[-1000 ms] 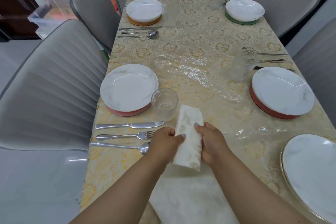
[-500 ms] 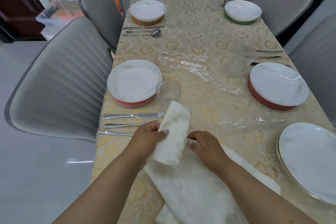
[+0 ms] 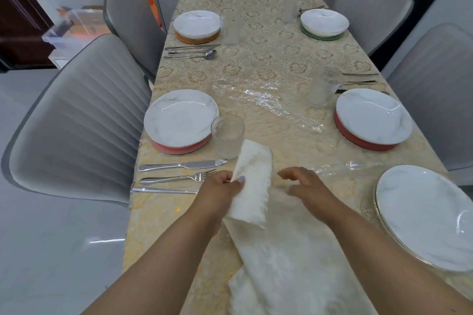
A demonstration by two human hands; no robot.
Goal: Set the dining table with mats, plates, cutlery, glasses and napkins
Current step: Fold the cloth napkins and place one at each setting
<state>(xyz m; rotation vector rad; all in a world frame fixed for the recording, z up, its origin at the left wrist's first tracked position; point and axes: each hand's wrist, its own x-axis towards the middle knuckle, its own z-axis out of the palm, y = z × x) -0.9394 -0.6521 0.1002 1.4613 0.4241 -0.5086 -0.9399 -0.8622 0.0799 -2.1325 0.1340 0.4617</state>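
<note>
- The left hand (image 3: pixel 222 190) held a folded napkin (image 3: pixel 252 181) with the thumb pinched on its edge. The napkin was up off the table, near the glass (image 3: pixel 227 135).
- A second before, both hands had held this napkin. Now the right hand (image 3: pixel 305 186) had let go. Its fingers were loosely bent and held nothing, just above more white cloth (image 3: pixel 289 258) lying on the table.
- The napkin had also moved a little to the left, toward the place with the near left plate (image 3: pixel 180 116) on its red mat (image 3: pixel 179 148).
- That place already had a knife (image 3: pixel 183 165), a fork (image 3: pixel 176 178) and one more piece of cutlery (image 3: pixel 163 190), partly hidden behind the left hand.
- I could see no napkin lying at any place yet, so this looked like the first one.
- I think the napkin was about to go down at that left place, and the right hand was going for the next one.
- The glass stood very close to the napkin, so a bump could knock it over.
</note>
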